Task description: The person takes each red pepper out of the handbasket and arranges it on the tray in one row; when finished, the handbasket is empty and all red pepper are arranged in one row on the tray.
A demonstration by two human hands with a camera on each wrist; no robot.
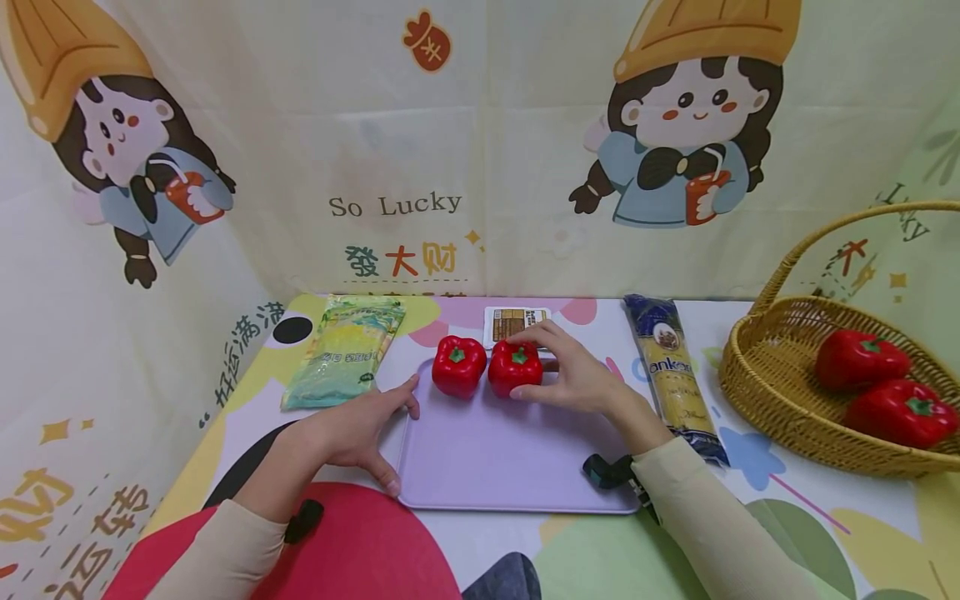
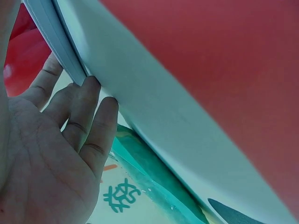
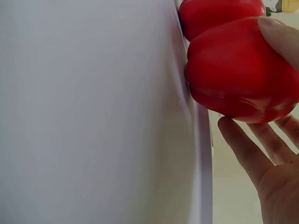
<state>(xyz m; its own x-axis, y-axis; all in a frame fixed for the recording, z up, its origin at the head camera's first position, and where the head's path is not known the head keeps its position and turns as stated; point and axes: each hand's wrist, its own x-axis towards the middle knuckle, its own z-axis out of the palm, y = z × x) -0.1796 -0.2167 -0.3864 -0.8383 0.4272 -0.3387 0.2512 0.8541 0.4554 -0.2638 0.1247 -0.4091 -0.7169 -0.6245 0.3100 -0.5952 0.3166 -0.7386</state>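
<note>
Two red bell peppers sit side by side at the far edge of a lilac tray [image 1: 517, 467]. My right hand [image 1: 577, 371] holds the right-hand bell pepper [image 1: 515, 369], thumb on its near side and fingers round its far side. In the right wrist view the thumb and fingertips touch this bell pepper [image 3: 243, 70] from opposite sides. The other bell pepper [image 1: 459, 367] stands just left of it, stem up. At the tray's left edge, my left hand [image 1: 352, 433] is spread with fingers extended; in the left wrist view its fingertips [image 2: 92, 83] reach the tray's rim.
A green-yellow packet [image 1: 345, 354] lies at the back left. Behind the peppers is a small white packet [image 1: 517, 321]. A blue-and-gold pasta bag [image 1: 671, 375] lies right of the tray. Farther right, a wicker basket [image 1: 765, 408] holds two more red bell peppers [image 1: 903, 412].
</note>
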